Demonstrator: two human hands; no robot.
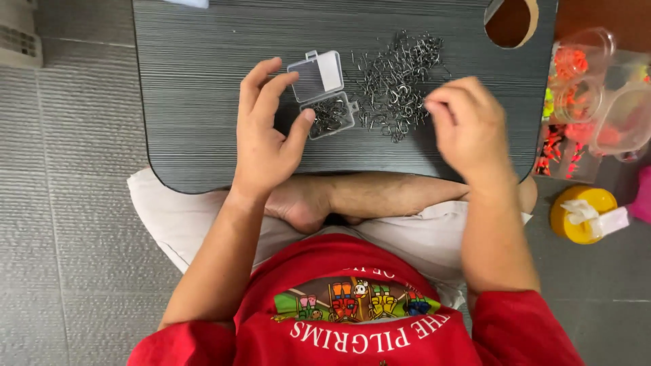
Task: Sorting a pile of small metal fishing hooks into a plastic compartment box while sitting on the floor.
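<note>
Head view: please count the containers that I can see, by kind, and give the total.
Small clear hinged box, open, on the table, touched by the left hand: 1
Clear round tubs beside the table, holding orange bits: 3
Yellow jar on the floor: 1
Total: 5

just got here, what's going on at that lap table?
A person sits cross-legged at a dark lap table. The left hand steadies a small clear plastic box with its hinged lid open; thumb and index finger touch its left side, and some small metal hooks already lie inside. The right hand is pinched shut beside the loose pile of hooks; whether it holds one is unclear. Clear containers of orange pieces sit off to the right.
</note>
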